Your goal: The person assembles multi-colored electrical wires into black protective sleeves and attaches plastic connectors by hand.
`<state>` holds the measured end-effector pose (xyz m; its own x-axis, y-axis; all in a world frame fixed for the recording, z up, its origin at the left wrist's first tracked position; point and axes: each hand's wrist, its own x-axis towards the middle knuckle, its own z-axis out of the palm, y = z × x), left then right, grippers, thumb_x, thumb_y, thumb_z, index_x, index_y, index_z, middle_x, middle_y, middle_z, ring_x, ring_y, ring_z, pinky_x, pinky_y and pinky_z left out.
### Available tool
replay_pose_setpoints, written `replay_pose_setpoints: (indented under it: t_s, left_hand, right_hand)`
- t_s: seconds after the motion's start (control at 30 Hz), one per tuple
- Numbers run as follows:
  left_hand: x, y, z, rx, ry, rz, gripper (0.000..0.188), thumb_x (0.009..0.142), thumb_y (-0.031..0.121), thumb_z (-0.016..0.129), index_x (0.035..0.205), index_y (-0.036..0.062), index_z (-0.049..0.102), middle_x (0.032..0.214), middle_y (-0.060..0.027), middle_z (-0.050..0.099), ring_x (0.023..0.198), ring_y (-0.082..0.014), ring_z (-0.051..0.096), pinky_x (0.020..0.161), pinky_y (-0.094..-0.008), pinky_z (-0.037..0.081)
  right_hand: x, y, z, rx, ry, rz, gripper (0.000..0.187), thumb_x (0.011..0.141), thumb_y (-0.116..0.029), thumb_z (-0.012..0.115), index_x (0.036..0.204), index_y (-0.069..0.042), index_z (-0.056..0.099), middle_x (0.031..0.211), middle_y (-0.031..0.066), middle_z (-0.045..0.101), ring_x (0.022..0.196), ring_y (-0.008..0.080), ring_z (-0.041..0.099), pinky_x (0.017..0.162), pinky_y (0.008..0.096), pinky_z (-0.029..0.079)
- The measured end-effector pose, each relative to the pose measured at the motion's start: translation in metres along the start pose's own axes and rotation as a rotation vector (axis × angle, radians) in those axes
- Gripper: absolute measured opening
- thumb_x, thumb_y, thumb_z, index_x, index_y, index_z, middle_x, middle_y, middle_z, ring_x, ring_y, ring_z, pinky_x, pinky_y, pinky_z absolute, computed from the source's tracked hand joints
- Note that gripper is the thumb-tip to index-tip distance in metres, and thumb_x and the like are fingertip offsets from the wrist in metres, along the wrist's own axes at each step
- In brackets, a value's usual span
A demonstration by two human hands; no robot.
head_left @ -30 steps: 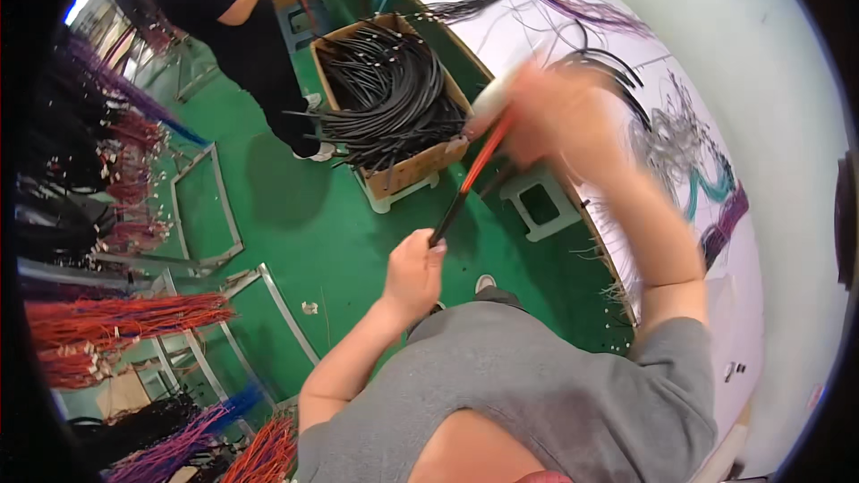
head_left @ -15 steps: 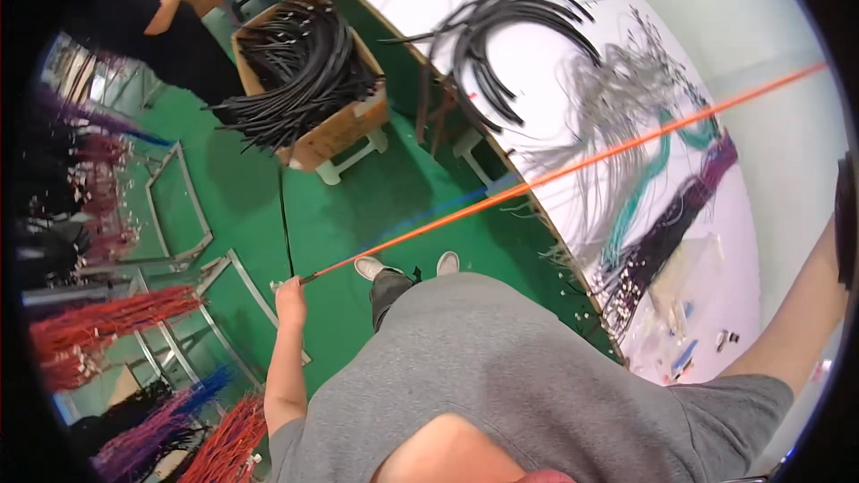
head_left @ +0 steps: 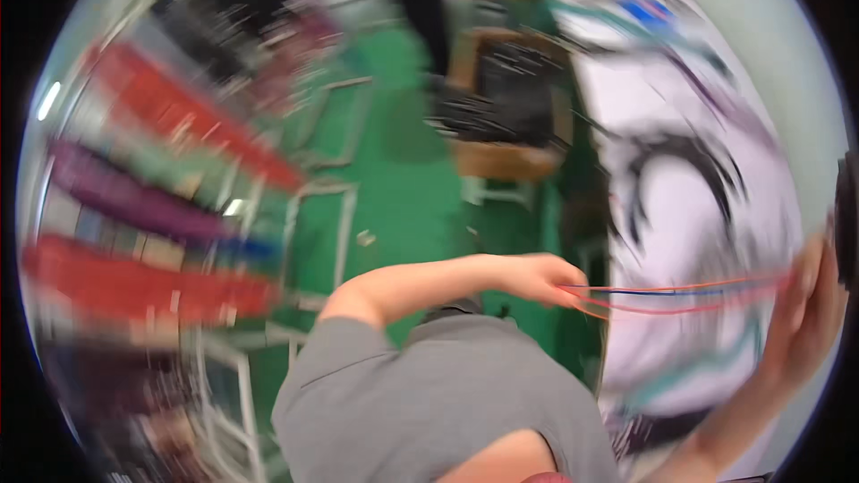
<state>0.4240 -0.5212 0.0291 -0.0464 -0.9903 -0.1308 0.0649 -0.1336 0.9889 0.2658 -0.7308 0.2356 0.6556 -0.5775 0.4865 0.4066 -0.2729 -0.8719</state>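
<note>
Here, orange and blue wires (head_left: 671, 292) span between the 2 hands, passing over the tabletop (head_left: 676, 201). The left hand (head_left: 548, 280) is closed, gripping the wires. The right hand (head_left: 810, 300) is at the opposite side of the span, against the wires; blur prevents telling its finger position. A cardboard box (head_left: 506, 162) contains black cables (head_left: 519, 85).
</note>
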Motion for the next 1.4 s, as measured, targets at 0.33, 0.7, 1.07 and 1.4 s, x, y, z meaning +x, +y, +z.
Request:
replay_pose_setpoints:
  t_s: [0.33, 0.7, 1.07, 1.4]
  left_hand:
    - [-0.146, 0.132, 0.007, 0.003, 0.514, 0.480, 0.016, 0.085, 0.016, 0.041, 0.083, 0.0018, 0.047, 0.068, -0.0026, 0.049, 0.052, -0.0064, 0.038, 0.046, -0.0204, 0.031]
    - [-0.450, 0.045, 0.011, -0.235, 1.389, 1.406, 0.029, 0.086, 0.029, 0.041, 0.096, 0.0039, 0.051, 0.068, 0.0024, 0.035, 0.046, -0.0051, 0.027, 0.042, -0.0186, 0.022]
    - [-0.571, -0.011, 0.049, -0.487, 1.366, 1.540, 0.040, 0.085, 0.043, 0.033, 0.069, 0.0063, 0.038, 0.054, 0.0027, 0.026, 0.041, -0.0062, 0.023, 0.039, -0.0208, 0.020]
    - [-0.579, -0.022, 0.084, -0.452, 1.889, 1.444, 0.043, 0.087, 0.042, 0.029, 0.064, 0.0069, 0.037, 0.051, 0.0012, 0.026, 0.037, -0.0073, 0.019, 0.037, -0.0228, 0.016]
  right_hand:
    - [-0.008, 0.005, 0.235, 0.284, -1.024, 0.377, 0.013, 0.076, 0.000, 0.044, 0.086, 0.003, 0.052, 0.060, 0.0039, 0.052, 0.041, 0.0044, 0.038, 0.035, 0.0166, 0.026]
    - [-0.029, 0.028, 0.563, -0.354, -1.804, 0.004, 0.032, 0.075, -0.018, 0.055, 0.097, 0.005, 0.052, 0.078, 0.0094, 0.058, 0.066, 0.0165, 0.055, 0.056, 0.0273, 0.044]
    - [-0.108, -0.115, 0.908, 0.375, -0.817, -0.697, 0.030, 0.074, -0.026, 0.052, 0.084, 0.002, 0.056, 0.078, 0.0200, 0.057, 0.078, 0.0343, 0.054, 0.068, 0.0378, 0.042]
    - [-0.048, -0.210, 0.993, 0.231, -0.449, -0.742, 0.026, 0.077, -0.023, 0.046, 0.075, -0.002, 0.061, 0.080, 0.0179, 0.059, 0.076, 0.0324, 0.058, 0.070, 0.0374, 0.046]
